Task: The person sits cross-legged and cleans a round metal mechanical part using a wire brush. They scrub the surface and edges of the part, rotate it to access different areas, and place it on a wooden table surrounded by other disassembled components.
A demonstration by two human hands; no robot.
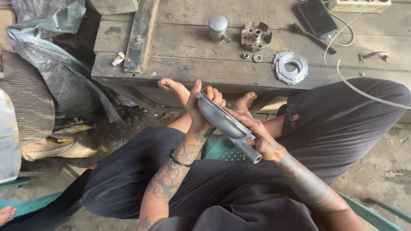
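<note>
left hand [200, 112], right hand [257, 132], both hands gripping grey metal cover [222, 121]

Piston [218, 28] left of hub [255, 37], phone [317, 17] right, on workbench [184, 51].

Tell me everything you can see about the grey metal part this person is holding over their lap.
The grey metal cover looks like cast metal, dull and smudged: a shallow rounded dish with a rim, ending in a short hollow tube whose open end points toward the camera. It is held tilted, above the person's lap, in front of the wooden bench. The left hand grips its upper edge; the right hand supports it near the tube.
</note>
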